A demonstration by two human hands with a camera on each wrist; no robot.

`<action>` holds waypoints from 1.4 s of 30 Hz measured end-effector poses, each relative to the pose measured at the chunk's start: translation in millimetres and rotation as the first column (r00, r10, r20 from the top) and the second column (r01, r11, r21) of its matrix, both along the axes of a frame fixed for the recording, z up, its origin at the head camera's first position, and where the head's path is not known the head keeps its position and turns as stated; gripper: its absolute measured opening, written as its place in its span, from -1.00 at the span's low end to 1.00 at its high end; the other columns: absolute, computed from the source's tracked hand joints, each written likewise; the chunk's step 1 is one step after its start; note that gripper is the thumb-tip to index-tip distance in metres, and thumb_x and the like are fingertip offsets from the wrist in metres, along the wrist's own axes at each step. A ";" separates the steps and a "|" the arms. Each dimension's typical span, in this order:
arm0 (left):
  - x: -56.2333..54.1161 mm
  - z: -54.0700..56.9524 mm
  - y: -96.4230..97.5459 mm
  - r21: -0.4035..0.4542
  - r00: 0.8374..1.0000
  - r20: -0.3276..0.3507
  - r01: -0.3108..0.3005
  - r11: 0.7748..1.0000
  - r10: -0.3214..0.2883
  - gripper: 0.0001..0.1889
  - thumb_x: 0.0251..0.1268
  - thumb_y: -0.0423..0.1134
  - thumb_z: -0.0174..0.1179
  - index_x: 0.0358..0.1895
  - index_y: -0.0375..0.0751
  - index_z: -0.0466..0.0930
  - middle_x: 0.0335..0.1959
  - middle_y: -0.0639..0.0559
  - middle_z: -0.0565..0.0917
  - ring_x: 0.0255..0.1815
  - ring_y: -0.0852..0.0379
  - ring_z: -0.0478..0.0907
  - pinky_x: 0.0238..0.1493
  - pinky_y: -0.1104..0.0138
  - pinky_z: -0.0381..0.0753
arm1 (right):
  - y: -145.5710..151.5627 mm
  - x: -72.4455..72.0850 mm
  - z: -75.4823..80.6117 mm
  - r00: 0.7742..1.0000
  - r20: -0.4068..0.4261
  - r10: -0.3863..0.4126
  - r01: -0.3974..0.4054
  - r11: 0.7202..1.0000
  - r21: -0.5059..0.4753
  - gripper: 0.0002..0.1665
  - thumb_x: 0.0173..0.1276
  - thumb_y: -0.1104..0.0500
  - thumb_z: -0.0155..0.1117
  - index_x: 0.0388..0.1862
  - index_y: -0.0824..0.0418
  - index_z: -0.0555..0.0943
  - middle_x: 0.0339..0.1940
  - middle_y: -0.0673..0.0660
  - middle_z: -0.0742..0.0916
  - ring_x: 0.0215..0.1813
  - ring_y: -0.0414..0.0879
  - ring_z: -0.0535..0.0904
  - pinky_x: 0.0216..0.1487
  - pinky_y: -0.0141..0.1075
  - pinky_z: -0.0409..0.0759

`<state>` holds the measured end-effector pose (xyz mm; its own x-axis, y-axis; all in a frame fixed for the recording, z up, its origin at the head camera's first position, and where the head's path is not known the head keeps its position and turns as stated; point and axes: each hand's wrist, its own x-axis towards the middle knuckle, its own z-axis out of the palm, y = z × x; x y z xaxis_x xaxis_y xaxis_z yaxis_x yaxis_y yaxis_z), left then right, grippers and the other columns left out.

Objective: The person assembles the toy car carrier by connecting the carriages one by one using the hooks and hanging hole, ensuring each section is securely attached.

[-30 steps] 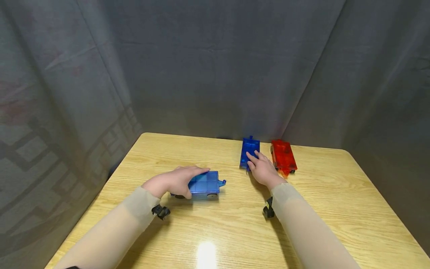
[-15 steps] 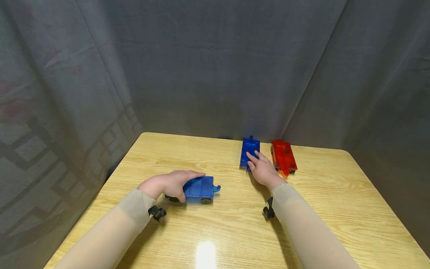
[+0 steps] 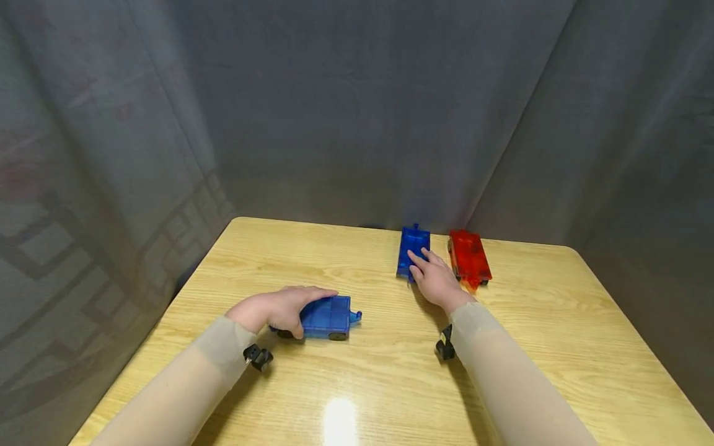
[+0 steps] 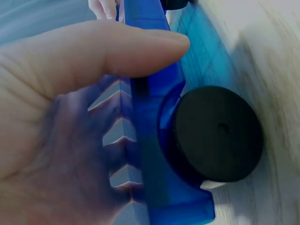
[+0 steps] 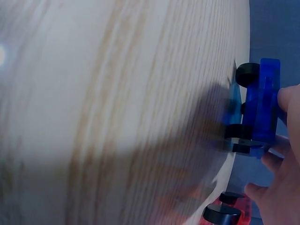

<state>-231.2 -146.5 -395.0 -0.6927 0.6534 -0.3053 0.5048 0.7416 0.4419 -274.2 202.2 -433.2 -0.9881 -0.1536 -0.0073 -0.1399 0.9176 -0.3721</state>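
My left hand [image 3: 276, 310] grips a translucent blue toy car [image 3: 329, 317], a flat wheeled base with a hitch at its right end. In the left wrist view the thumb presses on the car's side rim [image 4: 159, 154], near a black wheel [image 4: 220, 133]; the other fingers show blurred through the blue plastic. My right hand [image 3: 437, 282] lies with extended fingers on a second, darker blue toy car [image 3: 413, 241] at the back of the table. The right wrist view shows a fingertip touching the top of that second blue car [image 5: 268, 103].
A red translucent toy car [image 3: 470, 255] stands just right of the second blue one, its hitch toward me. The wooden table [image 3: 390, 384] ends at a grey curtain [image 3: 357, 124] behind, with more cloth at both sides.
My left hand has drawn the nearer blue car a little to the left and toward me. The right hand and the two cars at the back have stayed in place.
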 end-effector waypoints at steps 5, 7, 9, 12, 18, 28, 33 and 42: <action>-0.4 1.1 -2.9 -0.026 1.000 -0.024 0.010 1.000 -0.010 0.11 -0.13 -0.46 0.52 0.57 0.04 0.12 0.50 -0.06 0.24 0.48 -0.16 0.15 0.40 -0.16 0.06 | -1.2 -3.6 2.1 1.000 0.016 -0.005 0.005 1.000 0.001 -0.36 0.62 -0.05 -0.09 0.61 -0.04 0.14 0.60 0.25 0.11 0.56 0.28 -0.08 0.45 0.25 -0.06; -0.4 2.6 -2.4 -0.030 0.999 -0.048 0.014 0.999 -0.016 0.12 -0.12 -0.35 0.57 0.58 0.00 0.10 0.51 -0.08 0.21 0.50 -0.19 0.10 0.41 -0.23 -0.07 | -0.9 -5.6 3.5 1.000 0.012 -0.002 0.002 1.000 0.008 -0.37 0.63 -0.02 -0.09 0.60 -0.02 0.15 0.59 0.26 0.12 0.56 0.30 -0.07 0.44 0.26 -0.07; 0.4 4.4 -0.6 -0.029 0.997 -0.077 0.006 1.000 -0.009 0.15 -0.12 -0.21 0.61 0.58 -0.02 0.08 0.54 -0.09 0.16 0.52 -0.22 0.02 0.41 -0.27 -0.17 | -0.4 -7.4 5.3 1.000 0.005 0.005 -0.005 1.000 0.024 -0.39 0.63 0.04 -0.08 0.60 -0.01 0.16 0.59 0.28 0.14 0.55 0.31 -0.04 0.44 0.25 -0.06; 2.9 3.4 4.7 -0.007 0.993 -0.115 -0.022 1.000 0.022 0.16 -0.09 -0.05 0.60 0.59 -0.04 0.05 0.57 -0.12 0.08 0.55 -0.24 -0.07 0.42 -0.27 -0.23 | 0.6 -9.9 7.6 1.000 0.011 0.011 -0.011 0.999 0.045 -0.37 0.58 0.21 -0.08 0.59 -0.01 0.18 0.58 0.28 0.16 0.55 0.30 -0.02 0.45 0.23 -0.03; 9.9 -7.8 17.4 0.056 0.987 -0.139 -0.070 0.996 0.078 0.00 0.07 0.08 0.49 0.55 -0.12 0.17 0.53 -0.12 0.17 0.54 -0.18 0.01 0.44 -0.18 -0.14 | 3.1 -13.2 11.1 0.998 0.060 0.012 -0.016 0.997 0.074 -0.15 0.34 0.48 -0.19 0.58 -0.03 0.21 0.57 0.29 0.19 0.54 0.29 0.01 0.43 0.22 0.04; 10.8 -16.5 15.4 0.119 0.987 -0.082 -0.130 0.984 0.140 -0.08 0.09 0.02 0.49 0.51 -0.11 0.25 0.46 -0.04 0.32 0.51 -0.10 0.13 0.48 -0.05 -0.06 | 7.8 -19.0 18.3 0.992 -0.026 0.125 -0.117 0.970 0.212 -0.26 0.34 0.44 0.23 0.47 0.02 0.43 0.40 0.38 0.42 0.41 0.32 0.30 0.33 0.21 0.29; 10.0 -16.1 15.8 0.138 0.991 -0.045 -0.121 0.983 0.128 -0.09 0.10 -0.03 0.49 0.52 -0.11 0.24 0.48 -0.07 0.29 0.53 -0.12 0.07 0.49 -0.08 -0.19 | 10.9 -21.3 25.1 0.975 -0.045 0.219 -0.193 0.927 0.322 -0.18 0.30 0.45 0.29 0.49 0.00 0.39 0.34 0.35 0.49 0.36 0.33 0.36 0.34 0.22 0.26; 8.2 -17.0 16.0 0.169 0.996 -0.008 -0.088 0.982 0.091 -0.09 0.10 -0.07 0.49 0.52 -0.11 0.23 0.50 -0.11 0.24 0.55 -0.14 0.00 0.49 -0.09 -0.28 | 10.7 -26.2 29.0 0.958 0.033 0.287 -0.276 0.875 0.397 -0.01 0.26 0.43 0.35 0.56 -0.20 0.26 0.45 0.35 0.36 0.46 0.35 0.20 0.37 0.28 0.15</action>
